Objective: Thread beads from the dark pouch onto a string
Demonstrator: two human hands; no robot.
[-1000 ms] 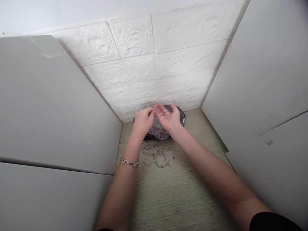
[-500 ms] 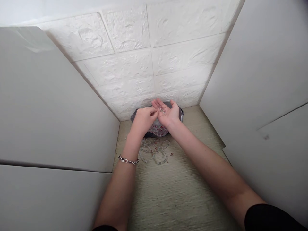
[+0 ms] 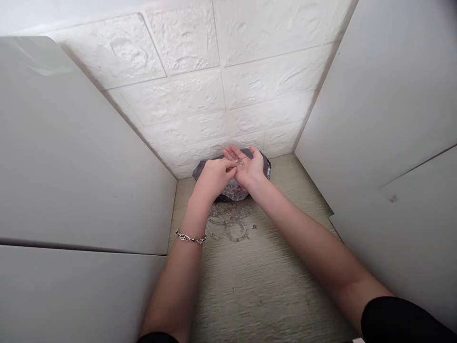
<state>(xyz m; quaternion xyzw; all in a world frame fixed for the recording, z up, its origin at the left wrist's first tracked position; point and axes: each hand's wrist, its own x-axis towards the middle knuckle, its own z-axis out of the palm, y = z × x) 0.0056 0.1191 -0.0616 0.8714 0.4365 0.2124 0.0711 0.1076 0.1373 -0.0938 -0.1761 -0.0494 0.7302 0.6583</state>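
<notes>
Pale beads [image 3: 240, 164] are lying in the upturned right hand [image 3: 251, 171], thumb and fingers apart | likely weighing little, rolling easily, wanting a side-pinch | left hand [image 3: 215, 175] is holding its grip together beside them, bead inside: cannot tell | bag [image 3: 199, 168] sitting below

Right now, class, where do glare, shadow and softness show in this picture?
Head view: glossy highlights on the white embossed wall, palest toward the top left; head view: darker shading on the greenish surface beside the left forearm; head view: the beads in the right hand look soft, too small to count.
</notes>
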